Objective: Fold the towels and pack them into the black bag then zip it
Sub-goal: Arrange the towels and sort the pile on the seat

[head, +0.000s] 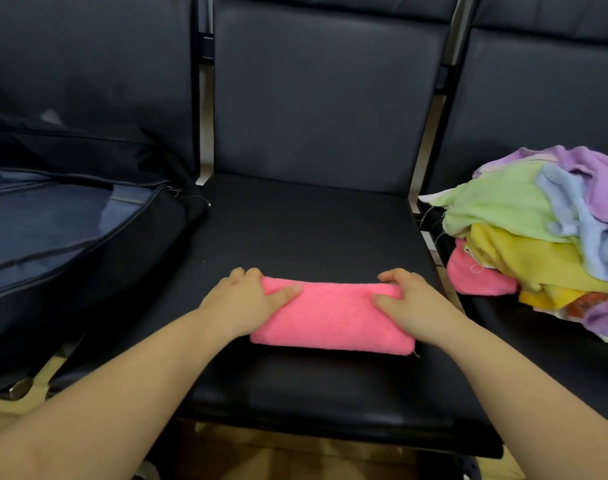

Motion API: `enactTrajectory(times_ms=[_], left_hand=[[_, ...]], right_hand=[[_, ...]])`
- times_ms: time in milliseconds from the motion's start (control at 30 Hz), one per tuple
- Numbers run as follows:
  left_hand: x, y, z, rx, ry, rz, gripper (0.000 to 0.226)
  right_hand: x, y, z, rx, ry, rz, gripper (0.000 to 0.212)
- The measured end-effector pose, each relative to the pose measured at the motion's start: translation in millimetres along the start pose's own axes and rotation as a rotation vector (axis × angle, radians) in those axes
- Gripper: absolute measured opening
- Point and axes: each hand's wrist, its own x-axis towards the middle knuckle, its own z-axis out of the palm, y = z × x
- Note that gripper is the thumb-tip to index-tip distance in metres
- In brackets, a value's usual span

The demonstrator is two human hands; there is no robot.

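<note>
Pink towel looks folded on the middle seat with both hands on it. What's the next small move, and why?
Probably lift the pink towel and carry it left into the black bag. It lies as a compact folded strip, the left hand and right hand already grip its ends, and the bag lies unzipped on the next seat.

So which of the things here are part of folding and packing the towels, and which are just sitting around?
Part of the job:
- folded pink towel, held at its ends by the left hand and right hand
- pile of unfolded towels on the right-hand seat
- open black bag on the left

Just there:
- middle seat under the towel
- seat backs
</note>
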Motion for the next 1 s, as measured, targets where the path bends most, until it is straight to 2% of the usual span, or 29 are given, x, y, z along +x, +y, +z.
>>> enactTrajectory(times_ms=[133, 233, 300, 400, 467, 567, 700, 800, 1000], left_hand=[[4.7, -0.6, -3.9, -0.061, -0.095, 0.045, 0.07], [-0.8, -0.8, -7.9, -0.121, -0.14, 0.1, 0.061], [-6.4, -1.1, -10.1, -0.21, -0.153, 0.147, 0.056], [-17.3, -2.0, -12.5, -0.371, -0.139, 0.294, 0.043], [-25.5, -2.3, -14.9, -0.472, -0.103, 0.425, 0.044], [-40.3, -2.5, -26.2, -0.591, -0.033, 0.566, 0.043], [-52.5, -16.1, -51.8, -0.615, 0.128, 0.643, 0.039], [-56.2, -40.7, -78.1, -0.655, 0.276, 0.601, 0.024], [-65.1, -108.2, -127.3, -0.759, 0.579, 0.413, 0.022]], right_hand=[[0.8, -6.4, 0.9, -0.108, -0.071, -0.114, 0.035], [-3.5, -8.9, -0.5, -0.107, -0.105, -0.106, 0.033], [-11.2, -12.1, -2.7, -0.151, -0.098, -0.106, 0.062], [-21.4, -18.6, -3.9, -0.242, -0.118, -0.219, 0.107], [-28.0, -34.2, -4.1, -0.17, -0.171, -0.316, 0.114], [-33.1, -62.2, -2.8, -0.076, -0.273, -0.371, 0.105], [-23.1, -91.7, -4.3, -0.005, -0.251, -0.409, 0.057], [-10.2, -115.5, -8.2, -0.049, -0.234, -0.424, 0.045], [12.4, -202.4, -13.4, -0.214, -0.126, -0.534, 0.035]])
